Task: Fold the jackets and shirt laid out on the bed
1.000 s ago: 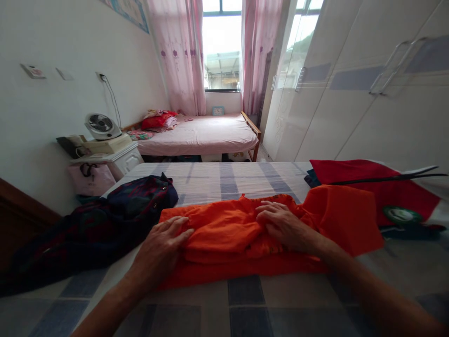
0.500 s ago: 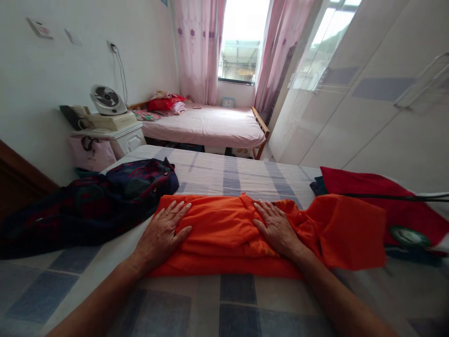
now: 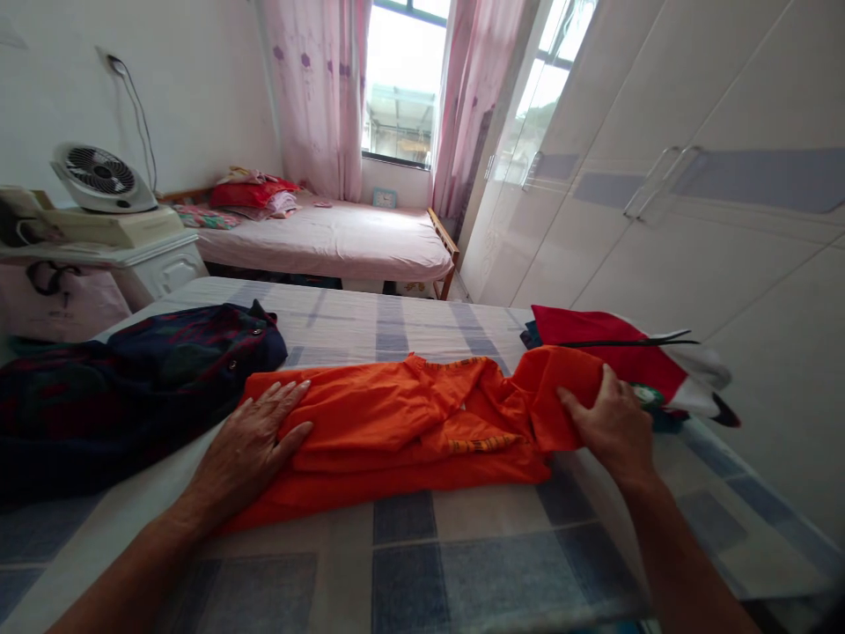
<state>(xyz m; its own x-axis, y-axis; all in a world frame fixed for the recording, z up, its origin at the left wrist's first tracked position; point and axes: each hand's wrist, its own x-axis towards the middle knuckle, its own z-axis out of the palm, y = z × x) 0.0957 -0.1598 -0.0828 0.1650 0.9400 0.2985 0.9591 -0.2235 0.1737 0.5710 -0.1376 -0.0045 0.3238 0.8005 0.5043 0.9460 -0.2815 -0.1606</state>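
Shifting outward, your right hand (image 3: 617,427) is pinching the orange shirt's (image 3: 370,409) sleeve (image 3: 558,379); your left hand (image 3: 244,445) is lying flat opposite; tugging could be creasing it.

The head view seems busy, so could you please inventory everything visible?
checked sheet: 1, white, blue, foreground
orange garment: 1, orange, on checked sheet
plaid garment: 1, dark blue, red, green, left
red cloth: 1, red, right side
window: 1, dark-framed, back wall
curtains: 2, pink, flanking window
far bed: 1, pink-sheeted, below window
cloth pile: 1, red, pink, on far bed
clock: 1, light blue, below window
cabinet: 1, white, left
box: 1, cream, on cabinet
fan: 1, white, on box
bag: 1, pink, by cabinet
wardrobe: 1, white, lilac, right
left hand: 1, bare, flat on orange garment
right hand: 1, bare, holding orange garment's right end
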